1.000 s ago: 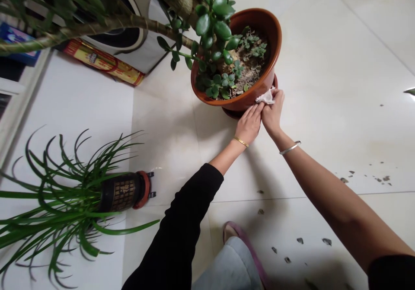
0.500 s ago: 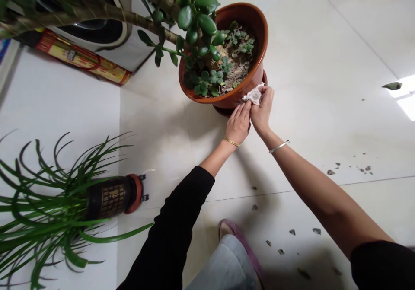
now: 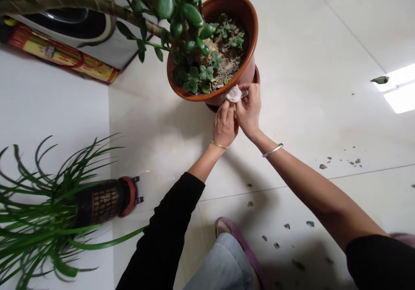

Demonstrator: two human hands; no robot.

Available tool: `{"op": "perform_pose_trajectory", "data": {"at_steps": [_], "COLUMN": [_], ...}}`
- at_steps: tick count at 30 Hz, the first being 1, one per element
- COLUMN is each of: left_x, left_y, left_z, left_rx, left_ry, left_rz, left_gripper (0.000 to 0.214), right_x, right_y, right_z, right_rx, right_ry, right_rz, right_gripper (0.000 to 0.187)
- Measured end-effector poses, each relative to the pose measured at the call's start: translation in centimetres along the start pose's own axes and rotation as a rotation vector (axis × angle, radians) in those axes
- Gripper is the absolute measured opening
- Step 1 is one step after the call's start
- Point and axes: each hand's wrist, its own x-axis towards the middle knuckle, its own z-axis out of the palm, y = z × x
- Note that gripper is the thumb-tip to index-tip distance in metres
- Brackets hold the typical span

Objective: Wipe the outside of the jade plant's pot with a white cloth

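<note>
A crumpled white tissue (image 3: 234,94) is pinched in my right hand (image 3: 249,108), against the outer wall of a brown plant pot (image 3: 252,50). My left hand (image 3: 225,123) is right beside it, its fingers stretched out and close together, the tips at the pot's side by the tissue's lower edge. I cannot see my left thumb. The pot holds dry soil (image 3: 228,67), small succulents (image 3: 206,72) and a large jade plant (image 3: 191,13). Its saucer (image 3: 257,74) shows partly behind my right hand.
A washing machine (image 3: 128,48) and a red-yellow tube (image 3: 65,54) are at the upper left. A dark pot (image 3: 100,201) with long-leaved greenery stands left on a wheeled base. Bits of debris (image 3: 323,166) and fallen leaves (image 3: 298,264) lie on the tiles near my slippered foot (image 3: 240,238).
The view has shifted slightly, so the scene sits further left. My right fingers have curled more around the tissue, which looks more bunched. My left hand stays beside it.
</note>
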Motion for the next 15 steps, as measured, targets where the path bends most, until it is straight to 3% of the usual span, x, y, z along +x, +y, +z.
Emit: {"op": "perform_pose_trajectory", "data": {"at_steps": [4, 8, 12, 15], "left_x": [-0.3, -0.4, 1.4, 3.7], "left_y": [-0.8, -1.0, 0.6, 2.4], "left_z": [1.4, 2.2, 1.1, -0.1], "left_rx": [-0.008, -0.043, -0.083, -0.083], "left_ry": [-0.070, -0.177, -0.161, -0.054], "left_rz": [0.046, 0.045, 0.030, 0.017], "left_gripper": [0.044, 0.049, 0.054, 0.059], "right_x": [-1.0, -1.5, 0.8, 3.8], "right_y": [1.9, 3.6, 1.7, -0.2], "right_z": [0.6, 0.5, -0.7, -1.8], "right_rx": [-0.024, -0.009, 0.018, -0.030], "right_ry": [0.014, -0.016, 0.046, 0.062], "right_rz": [0.111, 0.210, 0.084, -0.029], "right_gripper": [0.022, 0.018, 0.015, 0.013]}}
